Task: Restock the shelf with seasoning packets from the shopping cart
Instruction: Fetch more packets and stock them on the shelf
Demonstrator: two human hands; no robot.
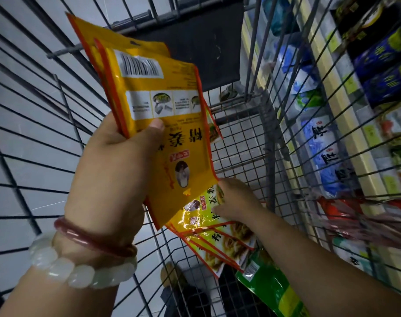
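Note:
My left hand (112,170) grips a stack of yellow seasoning packets (153,92) with orange edges, held up over the wire shopping cart (245,143). The top one shows its barcode side. My right hand (236,200) reaches down into the cart and rests its fingers on more yellow packets (215,239) lying on the cart floor. Whether it grips one I cannot tell. A green packet (268,287) lies beside them, partly under my right forearm.
The shelf (345,138) stands to the right, behind the cart's wire side, stocked with blue-and-white bags and dark blue boxes. A red package (338,209) hangs at the cart's right rim. The cart's dark child-seat flap (206,44) is at the far end. Grey floor tiles lie left.

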